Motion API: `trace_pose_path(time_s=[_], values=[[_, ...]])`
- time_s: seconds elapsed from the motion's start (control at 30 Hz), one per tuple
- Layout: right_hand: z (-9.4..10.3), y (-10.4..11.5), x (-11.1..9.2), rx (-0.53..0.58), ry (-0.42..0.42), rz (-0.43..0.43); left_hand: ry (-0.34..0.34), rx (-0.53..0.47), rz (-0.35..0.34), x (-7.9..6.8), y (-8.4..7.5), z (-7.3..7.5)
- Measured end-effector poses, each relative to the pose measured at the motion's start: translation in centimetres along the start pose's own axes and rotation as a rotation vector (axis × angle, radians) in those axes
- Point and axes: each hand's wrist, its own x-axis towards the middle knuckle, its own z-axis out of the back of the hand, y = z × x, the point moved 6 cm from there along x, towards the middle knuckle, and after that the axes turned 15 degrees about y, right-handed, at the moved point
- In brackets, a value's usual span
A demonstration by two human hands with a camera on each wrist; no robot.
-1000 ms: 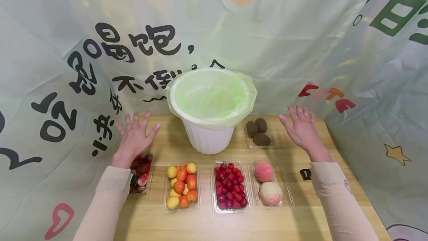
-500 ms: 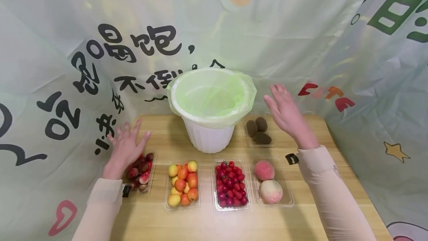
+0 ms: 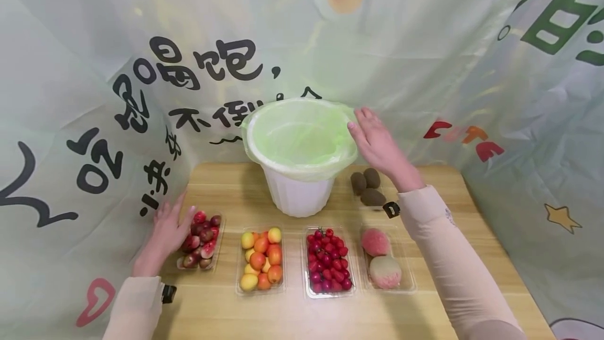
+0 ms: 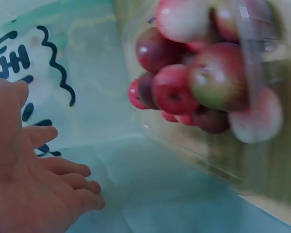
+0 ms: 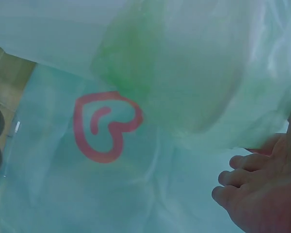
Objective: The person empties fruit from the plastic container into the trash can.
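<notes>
My left hand (image 3: 167,235) hovers at the left edge of the table beside a clear plastic box of dark red round fruits (image 3: 206,235), fingers spread and holding nothing. In the left wrist view the palm (image 4: 34,189) stands apart from those fruits (image 4: 174,90). At the right side of a white bucket (image 3: 299,198), my right hand (image 3: 379,143) has straight fingers at the rim. A pale green plastic bag (image 3: 302,171) lines the bucket and hangs over its rim. In the right wrist view the thumb side meets the bag (image 5: 131,53); whether it touches is unclear.
In front of the bucket stand boxes of yellow-orange fruits (image 3: 257,261), red cherries (image 3: 326,261) and two pinkish peaches (image 3: 385,272). Three kiwis (image 3: 373,197) lie in a box behind the peaches, below my right forearm. Printed cloth (image 3: 424,67) walls the table on its sides and back.
My right hand has moved left and up, from over the table's right side to the bucket rim. My left hand has moved down and left, uncovering more of the dark red fruits.
</notes>
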Motion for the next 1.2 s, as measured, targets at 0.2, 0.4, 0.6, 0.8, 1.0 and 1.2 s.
trace_pose_path(time_s=[0.2, 0.4, 0.6, 0.8, 1.0, 1.2], values=[[-0.9, -0.7, 0.7, -0.021, 0.044, -0.016, 0.005, -0.027, 0.043, -0.7, 2.1, -0.6], [-1.6, -1.2, 1.0, -0.05, 0.072, -0.008, -0.029, -0.024, 0.054, -1.2, 3.7, -0.7], [-2.1, -1.3, 1.5, -0.065, 0.087, -0.003, -0.074, 0.014, 0.031, -1.3, 4.7, -1.0], [-2.2, -1.3, 1.7, -0.072, 0.111, -0.002, -0.038, 0.036, 0.051, -1.3, 5.4, -1.5], [-2.3, -1.5, 1.9, -0.086, 0.131, -0.015, -0.001, 0.036, 0.058, -1.1, 5.8, -2.0], [-2.5, -1.5, 2.0, -0.106, 0.132, -0.02, -0.004, 0.016, 0.037, -0.8, 6.6, -2.6]])
